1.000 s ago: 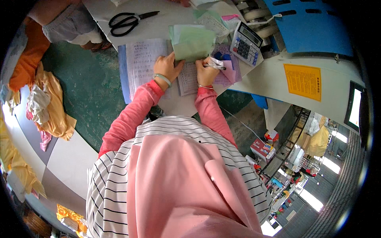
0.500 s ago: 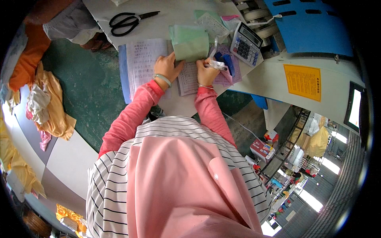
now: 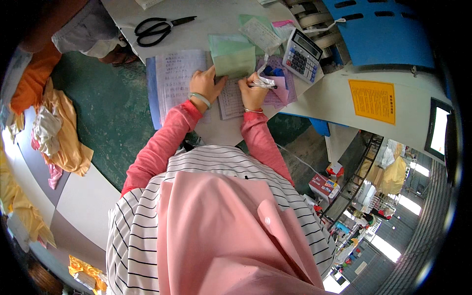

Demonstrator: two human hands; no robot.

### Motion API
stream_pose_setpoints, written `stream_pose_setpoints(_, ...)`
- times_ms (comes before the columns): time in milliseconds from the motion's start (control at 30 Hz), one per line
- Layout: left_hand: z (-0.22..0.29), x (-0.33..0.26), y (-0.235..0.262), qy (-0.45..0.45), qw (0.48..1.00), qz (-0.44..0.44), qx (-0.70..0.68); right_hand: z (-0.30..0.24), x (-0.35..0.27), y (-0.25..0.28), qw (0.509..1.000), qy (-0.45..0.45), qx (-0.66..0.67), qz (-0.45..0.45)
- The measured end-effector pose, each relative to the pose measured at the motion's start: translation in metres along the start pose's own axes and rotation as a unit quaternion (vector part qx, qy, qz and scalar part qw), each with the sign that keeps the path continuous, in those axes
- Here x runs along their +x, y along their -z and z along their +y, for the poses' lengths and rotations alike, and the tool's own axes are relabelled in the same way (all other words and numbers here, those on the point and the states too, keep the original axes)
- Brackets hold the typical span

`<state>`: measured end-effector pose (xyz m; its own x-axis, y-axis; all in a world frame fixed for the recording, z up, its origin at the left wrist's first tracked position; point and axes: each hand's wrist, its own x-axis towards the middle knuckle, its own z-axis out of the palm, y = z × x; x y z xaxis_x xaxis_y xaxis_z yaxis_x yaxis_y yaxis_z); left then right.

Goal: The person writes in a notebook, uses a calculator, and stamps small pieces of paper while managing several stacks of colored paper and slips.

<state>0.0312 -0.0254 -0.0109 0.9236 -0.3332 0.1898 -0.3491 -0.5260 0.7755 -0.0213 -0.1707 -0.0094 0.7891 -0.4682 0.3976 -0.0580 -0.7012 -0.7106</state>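
My left hand [image 3: 204, 86] lies across the open notebook [image 3: 179, 73] and the edge of a small form pad [image 3: 231, 101]. Its thumb and index finger are apart, touching the lower left edge of the pad's turned-up green sheets [image 3: 233, 61]. My right hand [image 3: 252, 92] is closed around a pen [image 3: 265, 84], over the right side of the pad's ruled page. A white ribbon [image 3: 265, 61] runs from near the pen up the table. The pen's tip is hidden by my fingers.
Right of the pad lie pink and purple slips [image 3: 285, 91] and a calculator [image 3: 303, 55]. Black-handled scissors [image 3: 160, 29] are at the far left of the table [image 3: 206, 10]. A blue machine cover [image 3: 383, 34] stands far right. Yellow cloth [image 3: 64, 132] drapes at the left.
My right hand with the pen has shifted slightly left over the pad. Beside it, less of the blue object among the pink slips shows. My left hand has stayed almost still.
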Motion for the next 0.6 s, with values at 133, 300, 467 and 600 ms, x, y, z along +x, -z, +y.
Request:
stream_pose_setpoints(133,0.0013,0.0021,0.0019,0.003,1.0,-0.009,-0.014,-0.0004,0.0012,-0.0024,1.0,0.004,-0.025,-0.013)
stream_pose_setpoints(300,-0.0014,0.0013,-0.0014,0.001,1.0,-0.001,-0.003,-0.0051,0.0016,-0.0004,1.0,0.015,0.014,-0.013)
stream_pose_setpoints(467,0.0006,0.0022,0.0013,0.012,1.0,-0.018,0.001,-0.0039,-0.0013,0.0001,1.0,0.004,-0.005,0.01)
stream_pose_setpoints(600,0.0,0.0015,0.0001,-0.001,1.0,-0.005,-0.005,0.0005,-0.0017,-0.0025,0.999,-0.008,-0.034,0.03)
